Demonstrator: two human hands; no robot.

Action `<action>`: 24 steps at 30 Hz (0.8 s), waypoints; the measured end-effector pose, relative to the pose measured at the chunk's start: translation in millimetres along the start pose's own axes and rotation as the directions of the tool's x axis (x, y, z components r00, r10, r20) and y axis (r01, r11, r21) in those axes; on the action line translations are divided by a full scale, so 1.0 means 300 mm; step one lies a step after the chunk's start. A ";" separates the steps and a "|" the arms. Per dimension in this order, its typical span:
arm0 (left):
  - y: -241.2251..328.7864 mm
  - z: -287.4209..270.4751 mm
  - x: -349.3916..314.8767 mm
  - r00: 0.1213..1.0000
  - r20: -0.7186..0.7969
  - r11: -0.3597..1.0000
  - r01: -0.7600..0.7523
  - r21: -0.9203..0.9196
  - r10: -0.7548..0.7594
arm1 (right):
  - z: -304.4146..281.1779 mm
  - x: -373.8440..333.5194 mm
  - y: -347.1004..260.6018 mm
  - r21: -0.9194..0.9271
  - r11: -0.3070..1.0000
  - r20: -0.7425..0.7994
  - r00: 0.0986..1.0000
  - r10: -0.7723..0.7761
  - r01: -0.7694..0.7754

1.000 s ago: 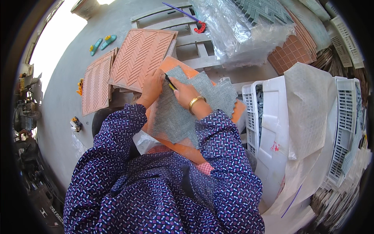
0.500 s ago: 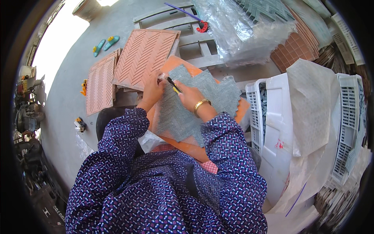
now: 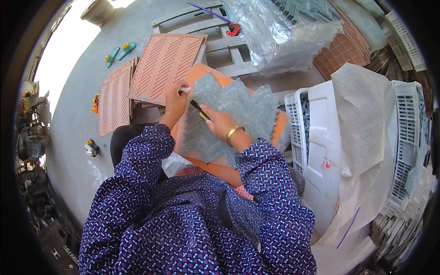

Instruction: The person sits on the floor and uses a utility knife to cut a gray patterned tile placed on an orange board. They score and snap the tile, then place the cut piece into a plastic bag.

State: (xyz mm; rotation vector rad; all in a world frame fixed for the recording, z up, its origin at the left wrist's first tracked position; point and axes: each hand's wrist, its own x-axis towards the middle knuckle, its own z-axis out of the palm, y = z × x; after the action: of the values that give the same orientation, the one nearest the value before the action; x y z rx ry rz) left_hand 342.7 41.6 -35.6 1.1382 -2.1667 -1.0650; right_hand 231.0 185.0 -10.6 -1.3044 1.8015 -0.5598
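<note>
A grey-green mosaic tile sheet with a zigzag outline (image 3: 231, 105), covered by fine mesh, lies over an orange board (image 3: 208, 172) on my lap. My left hand (image 3: 174, 103) pinches a strip of the mesh at the far left corner of the sheet. In my right hand (image 3: 222, 126) is a black and yellow utility knife (image 3: 200, 111), its tip close to the mesh's left edge. I cannot make out whether the blade touches the mesh. A gold bangle circles my right wrist.
Pinkish herringbone-patterned panels (image 3: 166, 66) are stacked ahead on the left, beside a slatted pallet (image 3: 229, 43). White crates (image 3: 298, 133) of grey pieces stand to my right. Clear plastic wrap (image 3: 266, 36) covers a stack at the back. Teal slippers (image 3: 127, 50) lie on the floor.
The knife has moved nearer to me along the left edge of the mesh. My left hand keeps its pinch at the corner. The whole view has shifted slightly.
</note>
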 end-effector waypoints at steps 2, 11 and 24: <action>0.005 0.000 -0.008 1.000 -0.006 0.991 0.025 -0.133 -0.026 | 0.011 -0.009 0.007 0.007 1.000 -0.017 1.000 0.001 -0.001; -0.119 -0.021 -0.051 0.994 0.098 0.991 -0.055 0.119 0.044 | 0.022 0.035 0.006 0.182 0.983 -0.061 0.997 0.049 -0.037; 0.017 -0.067 -0.035 0.985 0.156 0.997 0.065 0.047 -0.071 | 0.082 -0.042 -0.015 -0.094 0.995 0.062 0.998 -0.018 0.024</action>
State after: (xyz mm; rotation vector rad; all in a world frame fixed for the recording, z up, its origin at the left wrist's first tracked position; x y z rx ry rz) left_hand 359.9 43.7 -20.1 1.1907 -2.2961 -1.1805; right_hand 255.4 197.8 -16.6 -1.3906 1.7843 -0.4460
